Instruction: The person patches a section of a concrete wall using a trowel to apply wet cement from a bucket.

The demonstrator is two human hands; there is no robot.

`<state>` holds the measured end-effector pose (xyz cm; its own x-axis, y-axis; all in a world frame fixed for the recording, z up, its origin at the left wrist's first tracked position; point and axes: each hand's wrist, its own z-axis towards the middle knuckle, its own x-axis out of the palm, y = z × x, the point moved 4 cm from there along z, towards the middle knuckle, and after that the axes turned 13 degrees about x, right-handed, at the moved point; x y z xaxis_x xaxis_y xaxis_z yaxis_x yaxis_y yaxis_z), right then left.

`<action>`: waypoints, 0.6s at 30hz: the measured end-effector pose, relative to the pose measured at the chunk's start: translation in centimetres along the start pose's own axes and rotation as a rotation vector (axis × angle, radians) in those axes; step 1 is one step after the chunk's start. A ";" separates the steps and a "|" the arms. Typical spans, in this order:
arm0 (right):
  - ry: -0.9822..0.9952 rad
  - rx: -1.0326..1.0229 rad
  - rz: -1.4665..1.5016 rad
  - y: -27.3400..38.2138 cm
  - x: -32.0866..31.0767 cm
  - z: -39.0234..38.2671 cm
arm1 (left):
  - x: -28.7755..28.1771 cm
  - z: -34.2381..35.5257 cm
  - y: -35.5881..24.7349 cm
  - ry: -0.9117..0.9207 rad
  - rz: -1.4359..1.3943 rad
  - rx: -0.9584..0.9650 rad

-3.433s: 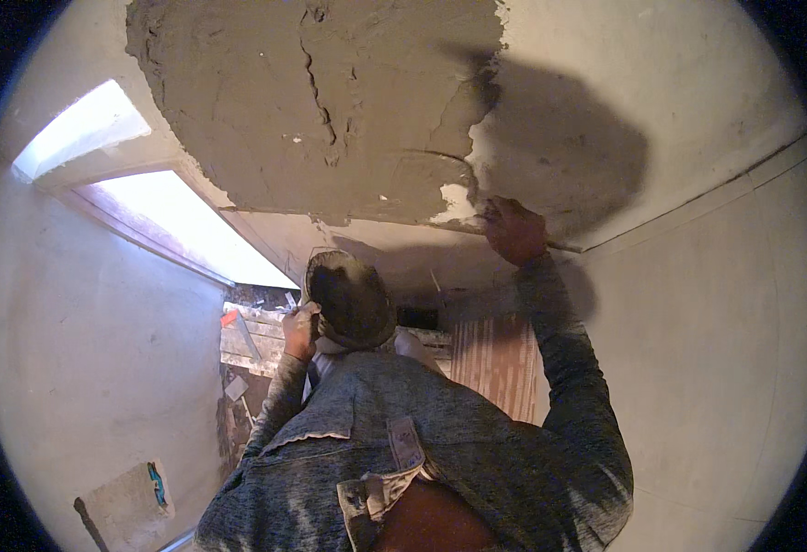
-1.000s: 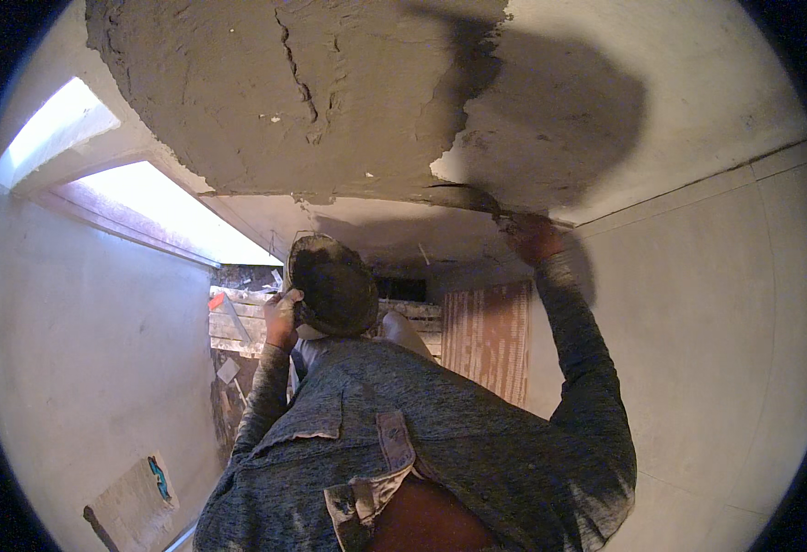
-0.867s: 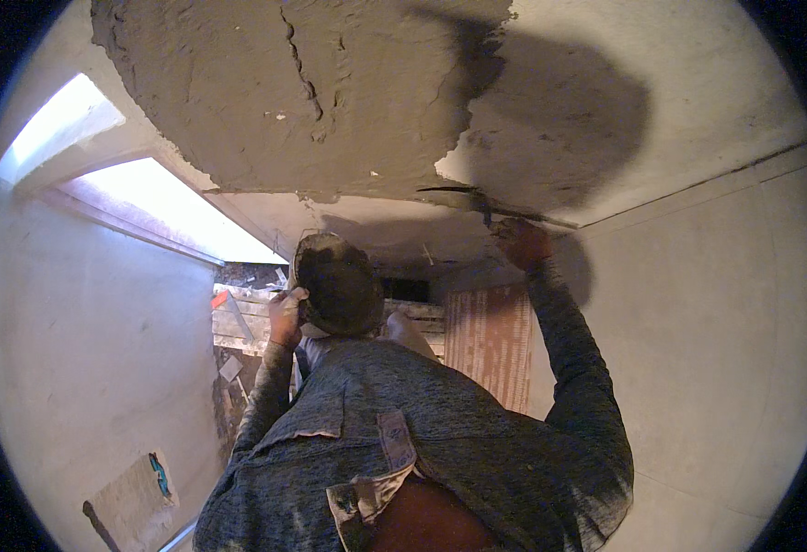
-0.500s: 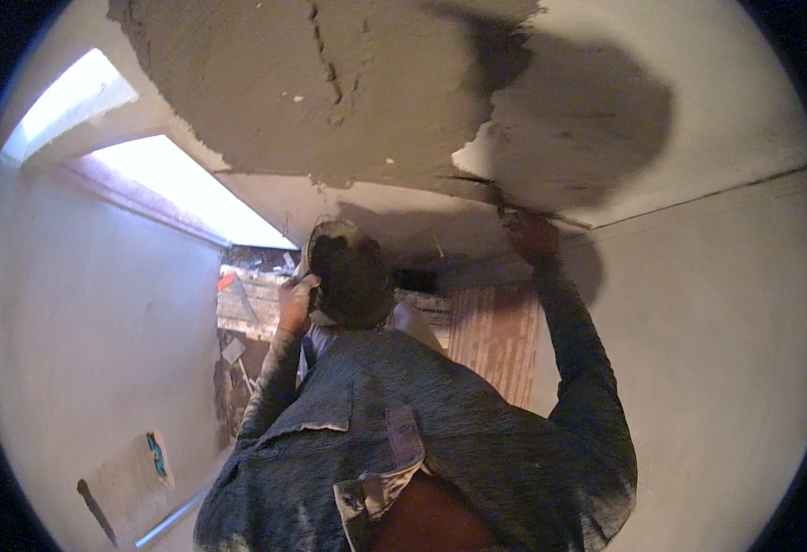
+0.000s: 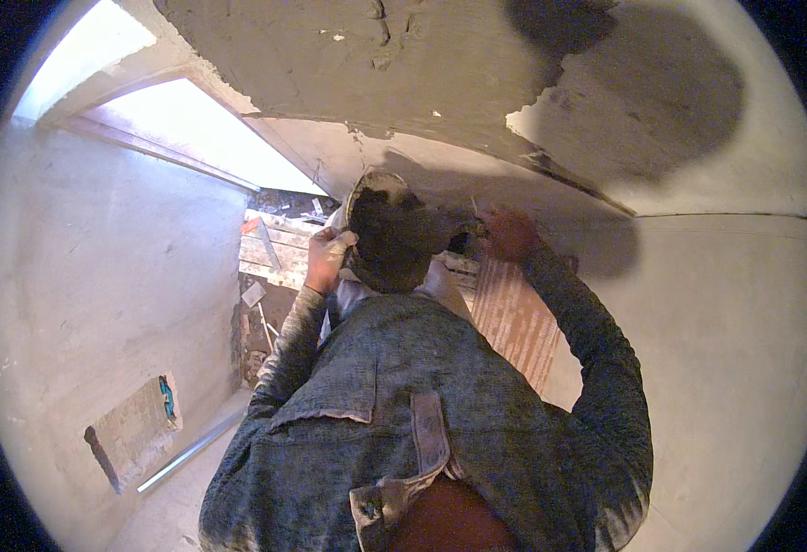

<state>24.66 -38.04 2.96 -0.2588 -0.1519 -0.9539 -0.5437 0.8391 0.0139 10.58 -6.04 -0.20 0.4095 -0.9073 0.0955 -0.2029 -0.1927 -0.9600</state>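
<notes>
My left hand (image 5: 330,258) grips the rim of a round, shallow bowl (image 5: 387,248) with dark wet mortar inside, held in front of my body. My right hand (image 5: 508,235) is closed on the handle of a trowel (image 5: 445,225), whose blade, somewhat blurred, is at the right side of the bowl's top. Above them a broad patch of wet grey plaster (image 5: 348,64) covers the surface, with a ragged edge, a few ridges and small bare spots. Dark shadows fall across its right part.
A bright skylight opening (image 5: 192,129) is at upper left. Below lie boards (image 5: 261,258), small tools and a striped brown sheet (image 5: 518,331). Plain walls (image 5: 100,276) stand on both sides; the left one has a cut recess (image 5: 132,432). A metal strip (image 5: 192,451) runs along its foot.
My right hand and trowel have left the plaster's lower edge and come left, to the bowl. The bowl sits higher and further right in view. The ceiling has shifted up as the view moved.
</notes>
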 end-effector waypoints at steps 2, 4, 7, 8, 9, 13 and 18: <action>-0.051 0.012 0.022 -0.1 1.8 1.6 | -0.4 0.2 1.5 0.023 0.020 -0.004; -0.098 -0.021 -0.002 0.4 2.7 3.1 | 0.1 0.2 1.4 0.023 0.027 0.041; -0.111 -0.157 -0.108 1.5 4.6 5.0 | 0.1 0.1 1.6 0.032 0.053 -0.005; -0.069 -0.180 -0.114 1.8 6.1 5.5 | 0.2 0.0 1.8 0.025 0.046 -0.002; -0.025 -0.208 -0.119 2.6 6.1 5.5 | 0.2 -0.2 1.7 0.014 0.039 -0.002; -0.072 -0.420 -0.061 5.7 4.7 4.0 | -0.2 -0.3 1.4 0.050 0.030 0.020; 0.064 -0.430 0.169 7.8 8.9 3.7 | 0.0 -0.5 1.4 0.057 0.027 -0.059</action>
<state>21.08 -30.89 -6.50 -0.4132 -0.0747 -0.9076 -0.7678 0.5644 0.3031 9.83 -6.53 -1.36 0.3519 -0.9320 0.0863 -0.2658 -0.1879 -0.9455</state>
